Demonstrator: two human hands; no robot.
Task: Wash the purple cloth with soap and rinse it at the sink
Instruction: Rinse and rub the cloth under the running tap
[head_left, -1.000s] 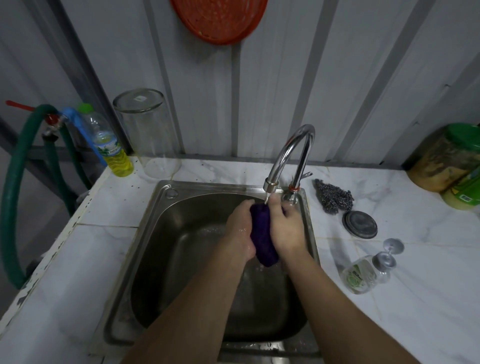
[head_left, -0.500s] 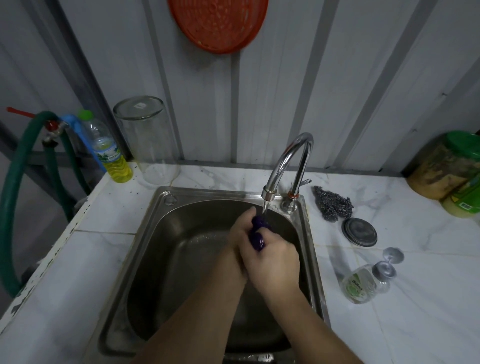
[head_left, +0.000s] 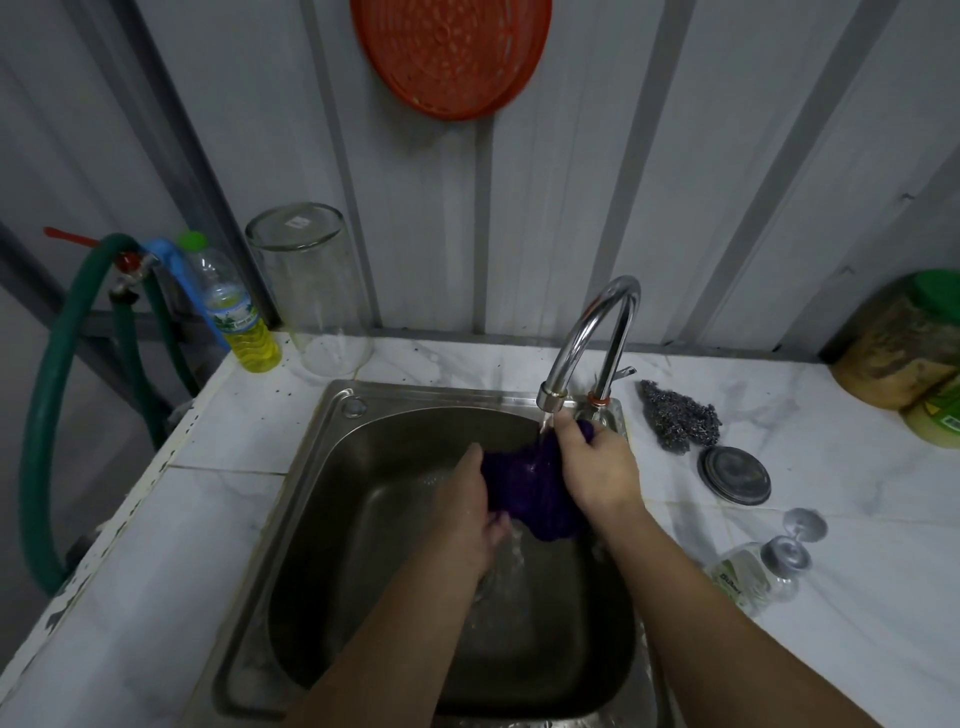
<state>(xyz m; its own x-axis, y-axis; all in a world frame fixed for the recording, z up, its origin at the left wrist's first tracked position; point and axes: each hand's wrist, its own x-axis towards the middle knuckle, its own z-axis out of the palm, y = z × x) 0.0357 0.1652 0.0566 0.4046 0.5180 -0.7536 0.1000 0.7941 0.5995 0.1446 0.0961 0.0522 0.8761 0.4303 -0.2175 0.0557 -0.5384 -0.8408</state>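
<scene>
The wet purple cloth hangs bunched between both hands over the steel sink, right under the chrome tap, from which water runs onto it. My right hand grips its upper right part just below the spout. My left hand holds its left and lower edge, fingers curled into the fabric. Water drips from the cloth into the basin. A soap bottle lies on its side on the counter to the right of the sink.
On the marble counter right of the sink lie a steel scourer and a round metal lid. An upturned glass jar and a yellow-liquid bottle stand at the back left. Green hose hangs off the left edge.
The cloth was squeezed into a tight roll between both palms; now my hands have moved apart and the cloth is spread wider under the running water.
</scene>
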